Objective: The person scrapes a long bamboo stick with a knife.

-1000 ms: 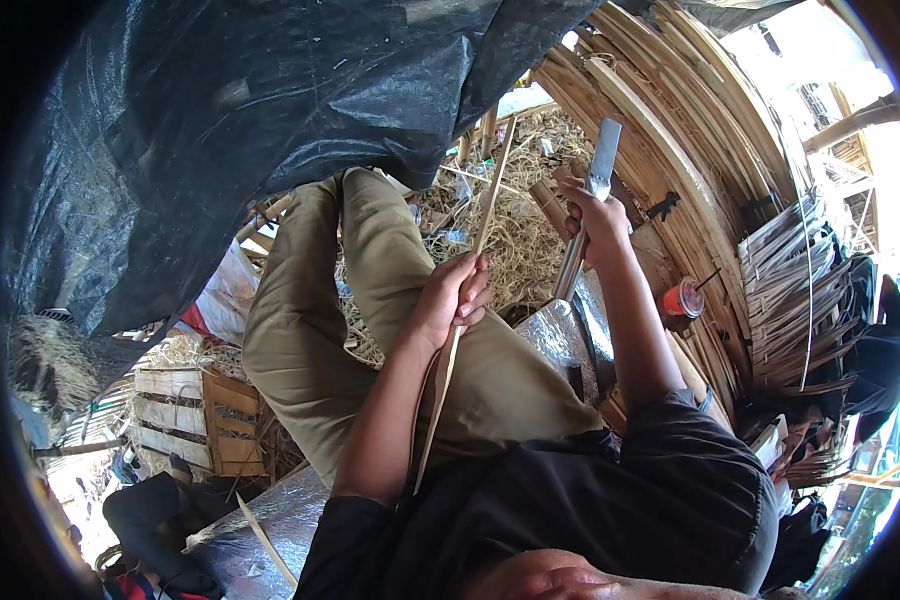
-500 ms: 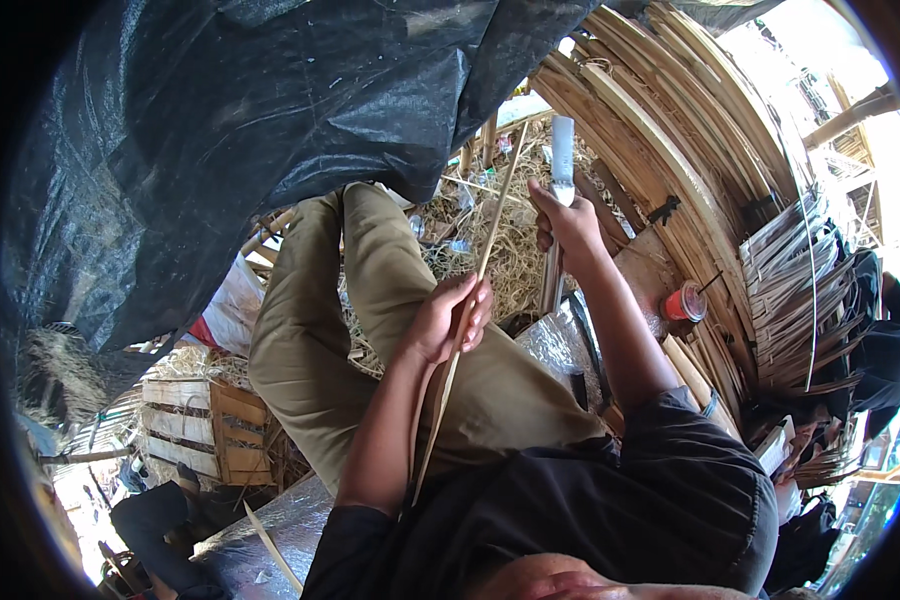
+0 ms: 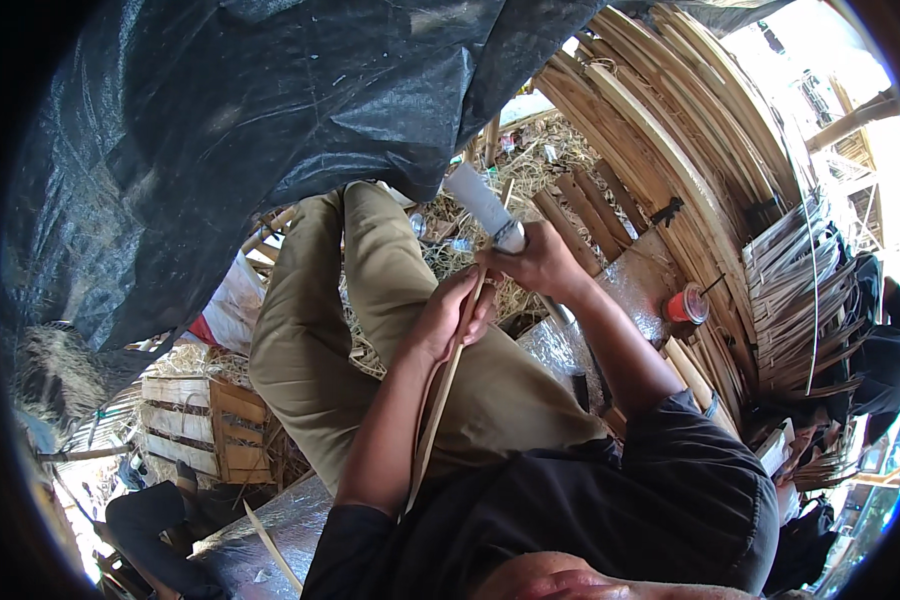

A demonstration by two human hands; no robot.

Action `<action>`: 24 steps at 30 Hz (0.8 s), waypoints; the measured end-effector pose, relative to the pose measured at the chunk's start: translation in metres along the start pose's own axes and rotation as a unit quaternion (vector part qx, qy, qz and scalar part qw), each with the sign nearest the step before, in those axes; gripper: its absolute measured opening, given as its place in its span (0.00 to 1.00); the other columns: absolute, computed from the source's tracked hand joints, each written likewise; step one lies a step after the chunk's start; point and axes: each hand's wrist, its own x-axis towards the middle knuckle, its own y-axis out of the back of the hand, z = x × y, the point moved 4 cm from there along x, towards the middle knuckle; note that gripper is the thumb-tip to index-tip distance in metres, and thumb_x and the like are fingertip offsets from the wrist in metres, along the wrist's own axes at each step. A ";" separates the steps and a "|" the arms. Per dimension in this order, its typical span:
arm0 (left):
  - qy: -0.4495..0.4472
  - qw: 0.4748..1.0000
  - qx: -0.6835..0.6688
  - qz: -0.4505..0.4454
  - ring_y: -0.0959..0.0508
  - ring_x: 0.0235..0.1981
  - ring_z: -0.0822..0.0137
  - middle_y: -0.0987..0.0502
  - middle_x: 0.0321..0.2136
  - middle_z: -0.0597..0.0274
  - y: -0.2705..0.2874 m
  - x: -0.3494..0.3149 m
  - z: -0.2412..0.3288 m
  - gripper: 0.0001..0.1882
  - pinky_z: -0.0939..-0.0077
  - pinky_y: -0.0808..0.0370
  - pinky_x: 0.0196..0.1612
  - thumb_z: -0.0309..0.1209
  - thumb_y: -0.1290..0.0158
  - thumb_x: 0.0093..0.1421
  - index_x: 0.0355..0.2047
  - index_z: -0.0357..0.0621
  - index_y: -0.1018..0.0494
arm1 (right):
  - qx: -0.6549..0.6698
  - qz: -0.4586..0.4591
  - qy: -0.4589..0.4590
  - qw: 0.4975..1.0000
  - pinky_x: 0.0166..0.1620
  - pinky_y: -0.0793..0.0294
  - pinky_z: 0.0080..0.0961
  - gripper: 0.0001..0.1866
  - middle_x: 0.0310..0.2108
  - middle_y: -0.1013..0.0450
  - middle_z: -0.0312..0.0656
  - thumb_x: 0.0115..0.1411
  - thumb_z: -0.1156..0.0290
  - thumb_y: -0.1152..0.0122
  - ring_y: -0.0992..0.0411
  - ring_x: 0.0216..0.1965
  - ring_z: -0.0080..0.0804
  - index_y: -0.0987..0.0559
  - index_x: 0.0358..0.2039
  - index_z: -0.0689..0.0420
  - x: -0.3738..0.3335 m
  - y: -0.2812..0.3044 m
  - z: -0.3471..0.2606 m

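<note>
A long, thin strip of pale wood or bamboo runs slantwise from near my chest up past my knees. My left hand is closed around its middle, over my lap. Just beyond, on the right, my right hand grips a knife. The knife's broad, greyish blade points up and to the left, with a white collar at its base. It lies across the far part of the strip, whose tip shows past the blade. Both hands are close together; whether the edge bites into the wood cannot be made out.
Black plastic sheeting hangs at the upper left. Long wooden slats are stacked on the right, near a red container. A slatted crate stands at the lower left, beside another person's dark-clothed leg. Straw and shavings cover the ground.
My right hand has come left and nearer to my left hand. The knife has swung from upright to a leftward tilt and now crosses the strip. My left hand has hardly moved.
</note>
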 end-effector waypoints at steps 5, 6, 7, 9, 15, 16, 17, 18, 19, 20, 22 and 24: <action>-0.017 0.998 -0.056 0.006 0.45 0.10 0.83 0.41 0.15 0.75 0.005 0.002 -0.003 0.14 0.88 0.47 0.10 0.43 0.58 0.71 0.41 0.47 0.33 | -0.094 -0.015 0.064 0.993 0.27 0.32 0.29 0.14 0.20 0.28 0.39 0.58 0.63 0.34 0.32 0.22 0.23 0.23 0.28 0.63 -0.004 0.008 0.010; -0.018 0.998 -0.060 0.024 0.46 0.10 0.83 0.42 0.15 0.76 0.006 0.003 -0.004 0.13 0.87 0.48 0.10 0.43 0.58 0.71 0.39 0.47 0.33 | -0.123 -0.005 0.052 0.991 0.29 0.32 0.33 0.15 0.19 0.29 0.42 0.58 0.62 0.35 0.32 0.23 0.27 0.24 0.28 0.63 -0.005 0.011 0.010; -0.018 0.997 -0.064 0.040 0.47 0.10 0.83 0.43 0.14 0.76 0.006 0.003 -0.003 0.13 0.87 0.49 0.10 0.44 0.58 0.71 0.37 0.48 0.34 | -0.157 -0.017 0.049 0.986 0.29 0.33 0.35 0.16 0.19 0.31 0.45 0.58 0.62 0.37 0.32 0.22 0.28 0.27 0.27 0.63 -0.008 0.012 0.003; -0.010 0.997 -0.056 0.043 0.47 0.10 0.83 0.44 0.14 0.77 0.008 0.004 -0.003 0.14 0.87 0.49 0.10 0.44 0.58 0.71 0.35 0.49 0.35 | -0.189 -0.012 0.060 0.980 0.29 0.32 0.35 0.16 0.19 0.30 0.45 0.58 0.62 0.37 0.32 0.22 0.28 0.26 0.27 0.63 -0.004 0.012 0.005; 0.029 0.997 -0.038 0.063 0.48 0.09 0.83 0.46 0.13 0.78 0.007 0.008 -0.006 0.14 0.87 0.50 0.10 0.45 0.60 0.71 0.32 0.52 0.38 | -0.184 -0.062 0.005 0.981 0.29 0.29 0.39 0.20 0.18 0.27 0.49 0.56 0.56 0.37 0.27 0.21 0.38 0.22 0.27 0.64 0.024 0.023 0.074; 0.037 0.996 -0.036 0.071 0.49 0.09 0.83 0.46 0.13 0.78 0.009 0.008 -0.007 0.14 0.87 0.50 0.10 0.45 0.60 0.72 0.31 0.52 0.38 | -0.183 -0.065 0.003 0.981 0.29 0.29 0.39 0.20 0.18 0.27 0.49 0.56 0.56 0.37 0.27 0.21 0.38 0.22 0.27 0.64 0.023 0.019 0.071; 0.036 0.996 -0.037 0.075 0.49 0.09 0.83 0.46 0.13 0.78 0.009 0.005 -0.007 0.14 0.87 0.50 0.10 0.45 0.60 0.72 0.31 0.52 0.38 | -0.222 -0.038 -0.018 0.974 0.29 0.28 0.40 0.20 0.19 0.26 0.50 0.56 0.56 0.38 0.26 0.22 0.41 0.21 0.26 0.64 0.021 0.015 0.061; 0.023 0.996 -0.029 0.083 0.49 0.09 0.83 0.46 0.13 0.78 0.010 0.004 -0.006 0.15 0.87 0.49 0.09 0.45 0.61 0.72 0.31 0.52 0.39 | -0.261 -0.011 -0.039 0.964 0.30 0.27 0.41 0.21 0.19 0.26 0.52 0.56 0.55 0.38 0.24 0.23 0.44 0.21 0.25 0.64 0.019 0.010 0.051; 0.012 0.996 -0.020 0.087 0.49 0.08 0.83 0.46 0.13 0.77 0.009 0.004 -0.007 0.15 0.87 0.49 0.09 0.45 0.61 0.72 0.31 0.52 0.39 | -0.304 0.025 -0.038 0.952 0.32 0.25 0.42 0.18 0.20 0.25 0.55 0.55 0.57 0.39 0.23 0.25 0.52 0.20 0.25 0.62 0.016 0.009 0.042; 0.014 0.996 -0.021 0.089 0.49 0.08 0.83 0.46 0.13 0.77 0.009 0.005 -0.009 0.15 0.87 0.49 0.09 0.45 0.61 0.72 0.31 0.52 0.39 | -0.303 0.024 -0.040 0.952 0.32 0.25 0.42 0.18 0.20 0.25 0.55 0.55 0.57 0.39 0.23 0.25 0.52 0.20 0.25 0.62 0.016 0.006 0.046; -0.008 0.994 0.034 0.099 0.48 0.08 0.83 0.46 0.13 0.77 0.009 0.008 -0.008 0.15 0.86 0.50 0.08 0.45 0.62 0.72 0.30 0.52 0.40 | -0.350 0.052 0.070 0.933 0.34 0.23 0.43 0.14 0.21 0.25 0.55 0.52 0.59 0.39 0.23 0.26 0.54 0.19 0.26 0.59 0.015 -0.001 0.047; -0.006 0.993 0.052 0.110 0.48 0.08 0.83 0.46 0.13 0.77 0.009 0.009 -0.009 0.16 0.86 0.50 0.07 0.45 0.62 0.72 0.30 0.52 0.40 | -0.341 0.037 0.124 0.931 0.29 0.27 0.44 0.11 0.20 0.25 0.51 0.51 0.63 0.37 0.26 0.23 0.50 0.20 0.23 0.57 0.012 -0.009 0.051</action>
